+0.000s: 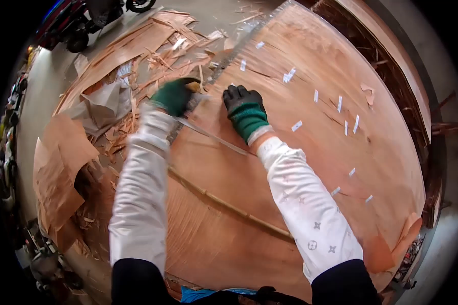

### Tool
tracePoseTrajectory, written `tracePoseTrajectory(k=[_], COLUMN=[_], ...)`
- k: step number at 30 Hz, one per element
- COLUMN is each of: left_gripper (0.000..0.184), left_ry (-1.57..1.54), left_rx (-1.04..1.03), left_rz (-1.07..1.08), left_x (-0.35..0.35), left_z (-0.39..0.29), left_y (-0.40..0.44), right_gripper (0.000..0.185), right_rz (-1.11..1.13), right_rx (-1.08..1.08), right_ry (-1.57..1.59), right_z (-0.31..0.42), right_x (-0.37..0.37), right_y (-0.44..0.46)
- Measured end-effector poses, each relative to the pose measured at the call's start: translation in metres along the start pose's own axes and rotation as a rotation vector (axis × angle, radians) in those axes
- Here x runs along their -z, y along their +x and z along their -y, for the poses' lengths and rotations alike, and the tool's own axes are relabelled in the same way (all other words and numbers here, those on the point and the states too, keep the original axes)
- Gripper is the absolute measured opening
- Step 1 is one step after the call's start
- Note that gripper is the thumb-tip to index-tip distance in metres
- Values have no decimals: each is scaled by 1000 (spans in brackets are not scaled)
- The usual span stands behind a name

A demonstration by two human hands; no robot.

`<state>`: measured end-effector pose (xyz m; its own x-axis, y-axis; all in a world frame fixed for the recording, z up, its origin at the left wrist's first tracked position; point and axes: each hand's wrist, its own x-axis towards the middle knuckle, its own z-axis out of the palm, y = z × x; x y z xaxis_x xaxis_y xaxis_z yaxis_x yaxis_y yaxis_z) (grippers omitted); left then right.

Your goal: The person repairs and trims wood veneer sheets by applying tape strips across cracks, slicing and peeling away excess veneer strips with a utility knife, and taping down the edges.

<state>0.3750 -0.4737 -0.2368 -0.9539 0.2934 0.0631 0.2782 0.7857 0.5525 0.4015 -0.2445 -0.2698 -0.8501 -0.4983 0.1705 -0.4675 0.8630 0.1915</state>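
A large reddish-brown wood veneer sheet lies below both hands, with short white tape pieces stuck along its cracks. My left hand, in a green and black glove, is over the sheet's left edge and smeared by motion. Its fingers look curled around something small that I cannot make out. From beside it a thin pale strip runs down to the right across the sheet. My right hand, gloved the same way, rests on the veneer with its fingers extended, holding nothing visible.
A thin bamboo-like stick lies across the sheet below the hands. Torn veneer scraps and splinters cover the floor to the left. More stacked sheets show at the right edge. A motorbike stands at the upper left.
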Motion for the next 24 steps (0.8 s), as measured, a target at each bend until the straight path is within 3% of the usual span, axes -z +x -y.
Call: tracePoseTrajectory(k=[2,3,4,5,6,8,10,13,15,16,18,19,21,24], left_gripper=[12,23,22,20,20,18,19,22,23,24,23,22,20,17], left_ry=[55,-116,-391,-561,-603,-916,-1064,-1189,-1121,-1066,-1013,-984,-656,-64], left_rx=[464,494,411,359,273,313,398,562,691,777,733,712,100,-304], left_rz=[103,121,102,219,366,460,542,520,438,405,426,435,350,405], left_x=[60,90,99,105,107,72,26,-41,-75,-84,-83,-82,-94,-66], left_z=[14,-12,-17,-22,-49,-83,-121,-157,-157,-158,-161,-160,-146,-130], left_y=[1,-13,-26,-40,-54,-88,-112,-120,-122,-122,-121,-122,-129,-137], right_gripper=[36,40,45,50,55,52,54,61,57,56,53,46,42,34], right_rz=[17,134,253,375,283,-238,-333,-64,-91,40,90,13,18,-4], right_rx=[-14,5,27,49,-49,-158,-434,-632,-655,-431,-285,-234,-182,-154], right_ry=[-33,25,86,148,258,381,510,476,934,496,302,259,167,48], right_z=[-1,-8,-16,-24,-32,-68,-94,-69,-49,-30,-4,6,24,38], right_x=[-19,-3,30,47,44,32,40,79,75,110,107,92,65,53], right_y=[4,5,6,2,-4,-44,-107,-173,-195,-199,-198,-198,-196,-189])
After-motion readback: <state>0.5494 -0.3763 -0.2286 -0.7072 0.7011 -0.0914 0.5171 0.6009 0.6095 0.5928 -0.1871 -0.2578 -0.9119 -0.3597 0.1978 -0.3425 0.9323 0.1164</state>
